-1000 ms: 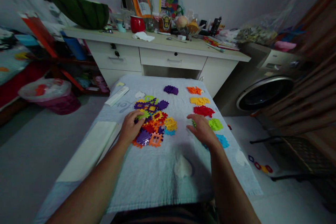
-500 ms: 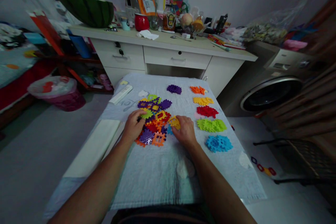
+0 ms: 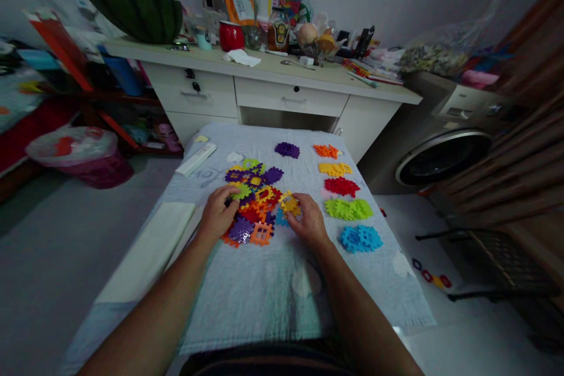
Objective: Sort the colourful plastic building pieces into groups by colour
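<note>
A mixed pile of interlocking plastic building pieces lies on the cloth-covered table. At the pile's left edge, the curled fingers of my left hand close on a lime green piece. My right hand pinches a yellow piece at the pile's right side, over a blue piece. Single-colour heaps lie beyond and to the right: purple, orange, yellow, red, green and blue.
A white box lies at the table's far left. Behind the table stands a white drawer cabinet bearing a watermelon piece, a red pot and jars. A washing machine is at right, a pink bin at left.
The view has shifted slightly, so everything sits a little further left. The yellow piece in my right hand appears slightly tilted; both hands stay by the pile.
</note>
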`<state>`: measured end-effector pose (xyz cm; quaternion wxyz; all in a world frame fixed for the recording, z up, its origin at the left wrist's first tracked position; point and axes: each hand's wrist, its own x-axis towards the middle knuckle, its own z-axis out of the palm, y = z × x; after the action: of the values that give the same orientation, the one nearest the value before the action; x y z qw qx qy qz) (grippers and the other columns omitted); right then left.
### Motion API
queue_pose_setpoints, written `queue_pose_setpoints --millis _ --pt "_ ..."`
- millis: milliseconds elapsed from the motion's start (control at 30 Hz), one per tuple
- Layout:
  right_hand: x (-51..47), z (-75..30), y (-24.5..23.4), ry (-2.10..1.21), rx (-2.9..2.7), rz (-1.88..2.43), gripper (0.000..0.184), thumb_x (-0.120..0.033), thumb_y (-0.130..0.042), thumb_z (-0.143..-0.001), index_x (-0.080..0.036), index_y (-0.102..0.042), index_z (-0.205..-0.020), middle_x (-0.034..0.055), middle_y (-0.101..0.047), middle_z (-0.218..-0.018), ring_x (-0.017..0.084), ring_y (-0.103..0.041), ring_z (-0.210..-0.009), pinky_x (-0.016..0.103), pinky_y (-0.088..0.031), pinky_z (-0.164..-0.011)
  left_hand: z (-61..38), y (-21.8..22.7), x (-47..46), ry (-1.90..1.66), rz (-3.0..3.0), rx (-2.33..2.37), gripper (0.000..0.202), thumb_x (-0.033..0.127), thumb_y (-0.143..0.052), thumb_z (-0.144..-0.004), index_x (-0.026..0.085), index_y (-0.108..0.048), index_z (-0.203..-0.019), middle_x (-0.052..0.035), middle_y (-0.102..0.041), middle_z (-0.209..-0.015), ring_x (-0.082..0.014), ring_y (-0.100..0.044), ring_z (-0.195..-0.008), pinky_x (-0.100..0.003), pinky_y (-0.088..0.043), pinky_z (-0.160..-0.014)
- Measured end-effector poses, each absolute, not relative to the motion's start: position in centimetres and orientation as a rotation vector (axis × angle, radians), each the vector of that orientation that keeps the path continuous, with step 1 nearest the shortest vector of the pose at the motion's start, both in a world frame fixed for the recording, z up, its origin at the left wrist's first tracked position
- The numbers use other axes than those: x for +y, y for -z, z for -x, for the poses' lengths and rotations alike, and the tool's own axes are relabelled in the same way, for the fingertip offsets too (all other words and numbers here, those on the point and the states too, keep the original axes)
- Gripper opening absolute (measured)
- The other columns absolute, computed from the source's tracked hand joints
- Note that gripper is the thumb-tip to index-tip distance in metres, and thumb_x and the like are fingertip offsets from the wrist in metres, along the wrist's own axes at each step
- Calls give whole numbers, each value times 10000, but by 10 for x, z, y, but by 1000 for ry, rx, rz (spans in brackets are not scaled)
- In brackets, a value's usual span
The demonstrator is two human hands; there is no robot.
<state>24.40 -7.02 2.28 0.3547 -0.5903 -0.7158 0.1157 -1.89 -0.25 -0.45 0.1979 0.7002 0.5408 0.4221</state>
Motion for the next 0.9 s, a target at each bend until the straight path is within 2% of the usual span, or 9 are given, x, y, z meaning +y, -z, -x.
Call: queue_pose_setpoints --millis 233,433,567,733,900 --pt "-71 -249 -29 -260 -1816 1488 428 -241 -575 -779 -173 -576 -1201 121 -638 -1164 246 -588 -1085 398 -476 -966 19 6 -2 -1169 -1979 1514 249 298 -517 -800 217 -653 -992 -73 -638 -1155 -235 -573 -1138 -423 -411 -1064" --pt "-52 -287 -75 -258 -1780 1623 390 -260 -616 -776 -183 -616 -1158 103 -664 -1153 235 -625 -1030 407 -485 -947 20 6 0 -1138 -2083 1492 272 312 -495 -822 207 -643 -1025 -87 -641 -1150 -255 -575 -1122 -442 -424 -1037" --pt "-16 -333 -96 -229 -1691 1892 366 -232 -624 -771 -183 -647 -1133 83 -683 -1124 205 -656 -934 367 -504 -895 18 2 -2 -1090 -2193 1481 300 309 -450 -855 207 -623 -1078 -97 -629 -1175 -266 -559 -1142 -450 -425 -1033" --pt "27 -392 -86 -144 -1497 2217 341 -211 -614 -788 -121 -680 -1110 125 -695 -1124 223 -650 -1004 318 -476 -901 15 -1 -6 -1026 -2268 1511 325 305 -412 -887 210 -600 -1134 -104 -603 -1222 -265 -542 -1172 -437 -417 -1052" --pt "53 -425 -69 -165 -1397 2407 357 -207 -617 -798 -92 -683 -1130 142 -705 -1104 223 -662 -988 278 -480 -837 17 1 -5 -1031 -2256 1498 342 328 -409 -898 185 -596 -1145 -117 -601 -1223 -266 -546 -1165 -446 -420 -1053"
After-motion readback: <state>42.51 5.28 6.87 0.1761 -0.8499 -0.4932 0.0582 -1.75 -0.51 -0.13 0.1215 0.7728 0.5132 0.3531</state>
